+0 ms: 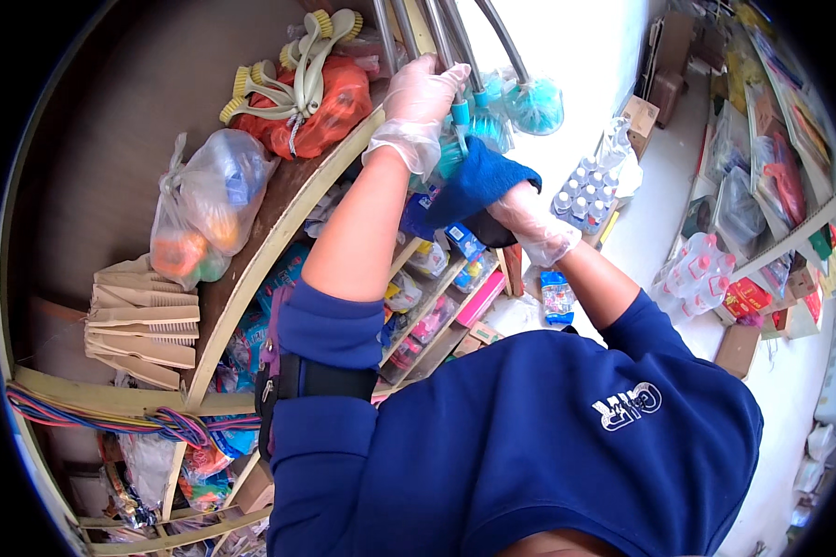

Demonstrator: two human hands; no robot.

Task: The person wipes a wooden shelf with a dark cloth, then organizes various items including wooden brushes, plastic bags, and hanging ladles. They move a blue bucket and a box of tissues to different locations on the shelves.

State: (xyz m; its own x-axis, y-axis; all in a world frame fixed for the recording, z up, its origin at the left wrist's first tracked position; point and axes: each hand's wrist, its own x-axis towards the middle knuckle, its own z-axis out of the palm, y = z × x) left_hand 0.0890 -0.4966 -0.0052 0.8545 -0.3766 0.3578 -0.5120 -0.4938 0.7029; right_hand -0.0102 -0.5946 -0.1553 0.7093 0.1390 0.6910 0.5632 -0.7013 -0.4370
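The person wears a dark blue long-sleeved sweatshirt (529,436) with a white printed emblem on the right shoulder — both sleeves pushed up above the elbows. A black strap band (311,379) circles the left upper arm. The left hand (420,97) and right hand (529,221) wear thin, translucent disposable gloves — wrinkled at the wrists.

Single head-worn fisheye, close above gloved hands (418,102) at wooden shelves (279,213)

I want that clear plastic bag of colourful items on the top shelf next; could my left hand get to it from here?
Probably yes. The left hand grips metal brush handles beside that shelf, and nothing blocks the clear plastic bag.
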